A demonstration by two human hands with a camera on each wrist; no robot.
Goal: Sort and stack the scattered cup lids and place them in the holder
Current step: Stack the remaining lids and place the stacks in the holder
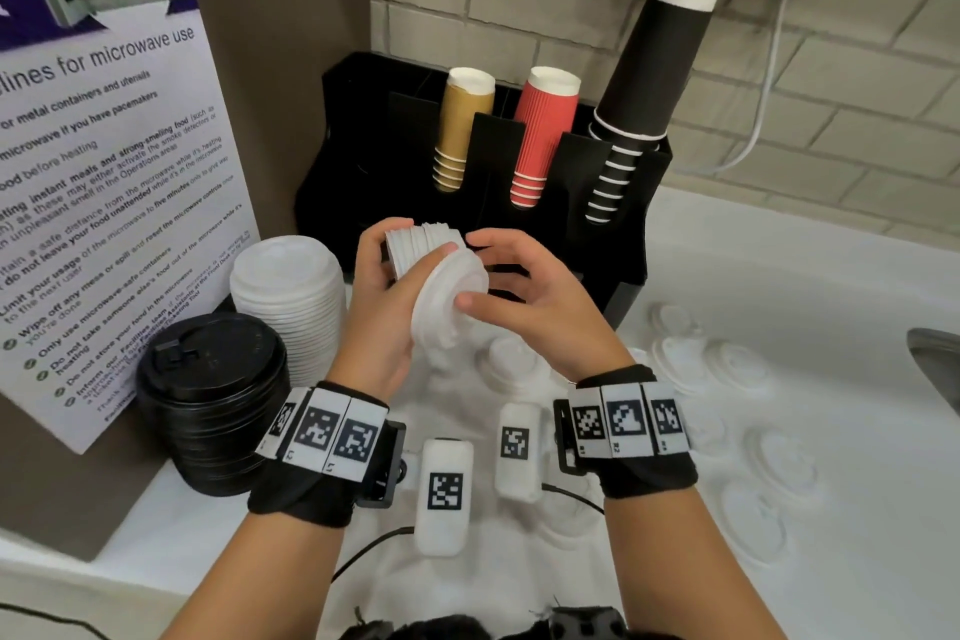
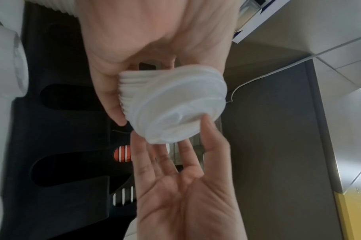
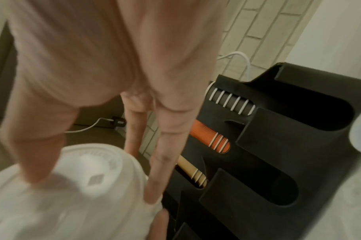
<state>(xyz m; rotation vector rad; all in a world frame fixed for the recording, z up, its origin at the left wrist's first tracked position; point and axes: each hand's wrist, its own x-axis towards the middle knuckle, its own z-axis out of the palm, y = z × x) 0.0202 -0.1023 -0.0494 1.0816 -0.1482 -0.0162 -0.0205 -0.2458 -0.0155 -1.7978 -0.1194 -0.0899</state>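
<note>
The left hand (image 1: 382, 296) is gripping a short white stack (image 1: 423, 250) of nested lids on its side, fingers curled round it, just in front of the black holder (image 1: 363, 161). The right hand (image 1: 524, 291) is meeting it with fingers mostly straight and loosely spread, thumb and fingertips (image 2: 206, 125) touching the outermost lid (image 1: 449, 301), which is sitting skewed on the stack's end. Judging by this, the right hand is seating that lid square so the stack nests tight, while the left is bracing the stack sideways to give it something to push against.

At 9 o'clock from the hands, a tall white pile (image 1: 288, 296) and a black pile (image 1: 213, 400) are standing on the desk (image 1: 779, 276), apparently sorted by type. From 3 to 5 o'clock, loose lids (image 1: 779, 457) are lying flat and scattered, so much of the sorting looks undone. At 12 o'clock the holder is carrying gold cups (image 1: 462, 130), red cups (image 1: 543, 140) and black cups (image 1: 639, 99) in its rear slots; its front pockets look dark and, as far as can be told, unfilled. The thin lid may flex or pop off if pressed off-centre.
</note>
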